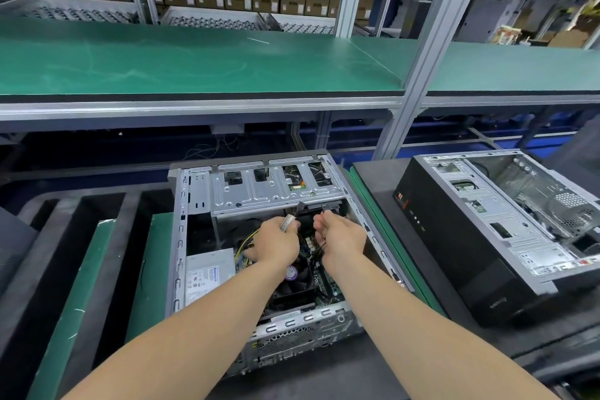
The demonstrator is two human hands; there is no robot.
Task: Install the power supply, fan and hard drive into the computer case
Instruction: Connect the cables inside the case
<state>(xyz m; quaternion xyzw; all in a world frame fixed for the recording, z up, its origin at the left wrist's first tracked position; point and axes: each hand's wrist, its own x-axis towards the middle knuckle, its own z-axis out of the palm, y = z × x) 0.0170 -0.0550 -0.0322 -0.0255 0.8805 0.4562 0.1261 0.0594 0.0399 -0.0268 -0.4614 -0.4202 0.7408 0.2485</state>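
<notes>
Computer case (pixel 194 191) lies open on its side at the middle of the bench, with both hands inside it.
Its shell is bare grey steel with the side panel off, and its perforated rear panel faces the bench's near edge. A drive cage (pixel 276 195) with cut-out windows spans its far end. The grey power supply (pixel 207 276), white-labelled, sits against the case's left wall. The black fan (pixel 297 284) sits over the board beside it. The left hand (pixel 276 243) grips a silver-sleeved cable (pixel 289 222) whose black plug points at the cage. The right hand (pixel 341 237), palm up and fingers curled, pinches a black lead (pixel 323 212) just below the cage. A second case (pixel 454 237), black-fronted, stands near the bench's right edge.
</notes>
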